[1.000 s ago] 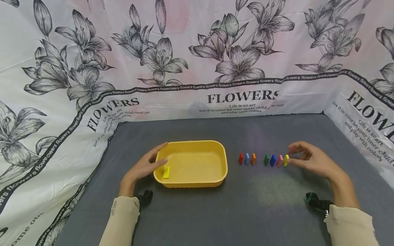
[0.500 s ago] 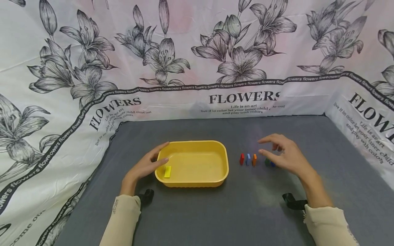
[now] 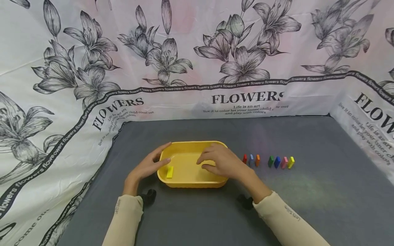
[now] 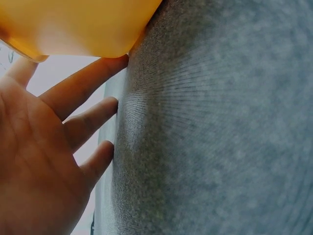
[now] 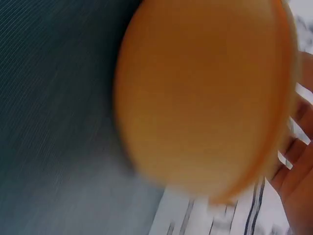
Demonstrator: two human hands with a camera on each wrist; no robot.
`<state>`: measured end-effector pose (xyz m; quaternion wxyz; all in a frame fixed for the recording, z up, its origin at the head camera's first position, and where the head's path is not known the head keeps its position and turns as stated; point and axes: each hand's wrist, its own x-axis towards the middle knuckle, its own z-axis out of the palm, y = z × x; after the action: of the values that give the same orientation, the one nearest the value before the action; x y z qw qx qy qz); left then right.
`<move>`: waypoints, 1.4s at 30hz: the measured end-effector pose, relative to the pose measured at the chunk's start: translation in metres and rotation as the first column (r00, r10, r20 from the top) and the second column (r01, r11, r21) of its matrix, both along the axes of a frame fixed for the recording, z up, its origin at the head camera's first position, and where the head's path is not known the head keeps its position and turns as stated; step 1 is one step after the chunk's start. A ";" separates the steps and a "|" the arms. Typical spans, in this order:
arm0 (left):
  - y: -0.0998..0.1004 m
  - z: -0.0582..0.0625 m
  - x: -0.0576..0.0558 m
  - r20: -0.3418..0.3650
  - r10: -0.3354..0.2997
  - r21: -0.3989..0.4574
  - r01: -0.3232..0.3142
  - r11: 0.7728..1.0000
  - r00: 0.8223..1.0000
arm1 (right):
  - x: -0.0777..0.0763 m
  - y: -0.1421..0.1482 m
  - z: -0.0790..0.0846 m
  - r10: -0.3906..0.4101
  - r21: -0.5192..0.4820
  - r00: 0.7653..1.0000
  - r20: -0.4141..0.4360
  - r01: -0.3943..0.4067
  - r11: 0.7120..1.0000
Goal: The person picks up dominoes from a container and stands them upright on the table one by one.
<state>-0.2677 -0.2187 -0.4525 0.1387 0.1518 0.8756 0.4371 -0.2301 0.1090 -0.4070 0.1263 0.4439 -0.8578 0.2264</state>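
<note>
My left hand (image 3: 147, 166) rests at the left end of a yellow plastic tray (image 3: 194, 185). Its thumb lies over the rim, and its other fingers stretch outside along the wall, as the left wrist view (image 4: 80, 88) shows. Inside the tray, near the left end, lies a small yellow block (image 3: 170, 172). Above the tray's right half hovers my right hand (image 3: 226, 160), fingers loosely bent, thumb apart, with nothing seen between them. In the right wrist view the blurred tray wall (image 5: 200, 98) hides part of that hand's fingers.
Right of the tray, small upright blocks stand in a row: red (image 3: 245, 159), light blue (image 3: 251, 160), orange (image 3: 257, 160), then after a gap green (image 3: 271, 161), dark blue (image 3: 277, 162), pink (image 3: 284, 162) and yellow (image 3: 290, 162). A flower-printed cloth (image 3: 240, 99) borders the grey table (image 3: 197, 215).
My right hand has swung left from beside the upright yellow block, past the row, to over the tray. The blocks still stand, and my left hand stays at the tray.
</note>
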 end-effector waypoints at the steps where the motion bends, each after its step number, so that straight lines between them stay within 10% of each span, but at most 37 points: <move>1: 0.000 0.000 0.000 0.002 0.002 0.001 -0.002 1.000 1.000 | -0.002 -0.010 0.000 0.014 0.033 1.000 0.006 -0.014 0.999; 15: -0.002 0.000 0.001 -0.012 -0.017 0.023 0.018 1.000 1.000 | -0.020 -0.089 -0.010 0.015 0.328 0.996 0.085 -0.042 0.944; 42: -0.003 0.000 0.000 -0.062 -0.045 0.022 0.047 0.999 0.997 | -0.020 -0.125 -0.026 0.066 0.451 0.997 -0.033 -0.044 0.892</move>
<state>-0.2678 -0.2215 -0.4524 0.1201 0.1868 0.8704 0.4394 -0.2504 -0.0158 -0.4328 0.0343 0.4903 -0.8707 0.0149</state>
